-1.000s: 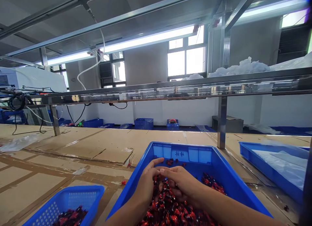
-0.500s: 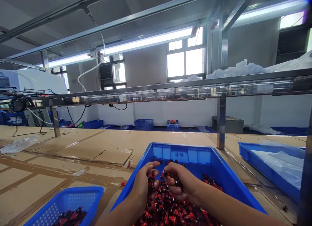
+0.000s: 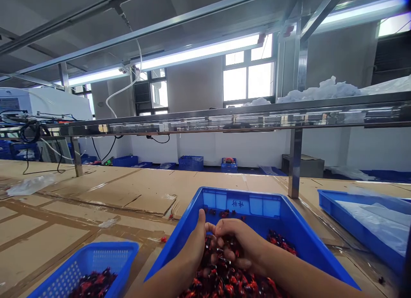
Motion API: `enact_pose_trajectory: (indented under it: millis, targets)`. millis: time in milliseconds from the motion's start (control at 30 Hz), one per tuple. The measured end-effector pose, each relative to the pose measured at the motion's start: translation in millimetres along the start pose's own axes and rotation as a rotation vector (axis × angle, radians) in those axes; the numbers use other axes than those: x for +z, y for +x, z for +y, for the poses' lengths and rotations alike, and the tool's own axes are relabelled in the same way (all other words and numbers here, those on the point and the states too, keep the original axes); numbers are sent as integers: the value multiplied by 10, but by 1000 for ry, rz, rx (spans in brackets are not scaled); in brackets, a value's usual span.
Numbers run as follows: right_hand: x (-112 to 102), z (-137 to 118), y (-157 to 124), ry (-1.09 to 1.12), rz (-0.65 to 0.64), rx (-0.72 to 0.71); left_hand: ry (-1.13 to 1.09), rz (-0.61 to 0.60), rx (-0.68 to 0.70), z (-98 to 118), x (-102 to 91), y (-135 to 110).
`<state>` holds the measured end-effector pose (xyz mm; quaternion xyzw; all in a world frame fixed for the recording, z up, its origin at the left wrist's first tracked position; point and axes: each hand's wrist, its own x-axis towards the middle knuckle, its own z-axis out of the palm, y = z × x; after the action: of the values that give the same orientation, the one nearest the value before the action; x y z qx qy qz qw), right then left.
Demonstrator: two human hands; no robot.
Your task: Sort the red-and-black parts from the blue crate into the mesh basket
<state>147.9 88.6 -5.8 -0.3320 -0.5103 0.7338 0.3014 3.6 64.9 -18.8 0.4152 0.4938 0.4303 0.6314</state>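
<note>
My left hand (image 3: pixel 194 243) is over the large blue bin (image 3: pixel 295 221), thumb pointing up and fingers curled inward. Opposite it, my right hand (image 3: pixel 239 240) is curled palm inward, and the fingers of both meet at the front. Between the cupped palms sit several small glossy red and black pieces (image 3: pixel 220 250), too small to name exactly. More of the same red and black pieces (image 3: pixel 231 285) are heaped in the bin just below. Some of my fingers are hidden behind the pieces and the right hand.
On the left stands a smaller perforated blue basket (image 3: pixel 115 251) with similar pieces inside. A blue tray (image 3: pixel 349 214) with white plastic sheeting is at the right. Behind the bin rises a metal post (image 3: pixel 294 165) carrying a shelf (image 3: pixel 192 123). Taped cardboard (image 3: pixel 128 191) covers the table.
My hands have come together, closing the gap between their fingers, and the left thumb has lifted upright. More pieces now sit between the palms. The view has shifted slightly.
</note>
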Motion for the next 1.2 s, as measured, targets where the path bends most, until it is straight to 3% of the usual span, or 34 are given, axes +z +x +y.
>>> enact_pose_trajectory:
  millis: [200,333,533,600,900,1200]
  targets:
    - [87,87,4,-298,106,-210,-20,46,-36,37,53,-30]
    - [129,90,-32,-560,65,-346,-22,25,-15,58,59,-75]
    - [33,6,1,-6,-21,-25,-64,-33,-61,80,22,-78]
    - [-9,-35,-9,88,-43,27,-75,-58,-81,94,9,-83]
    - [-23,-28,-29,182,-78,83,-21,-18,-80,130,30,-128]
    - [-2,-1,-13,171,-28,27,42,18,-53,112,28,-96]
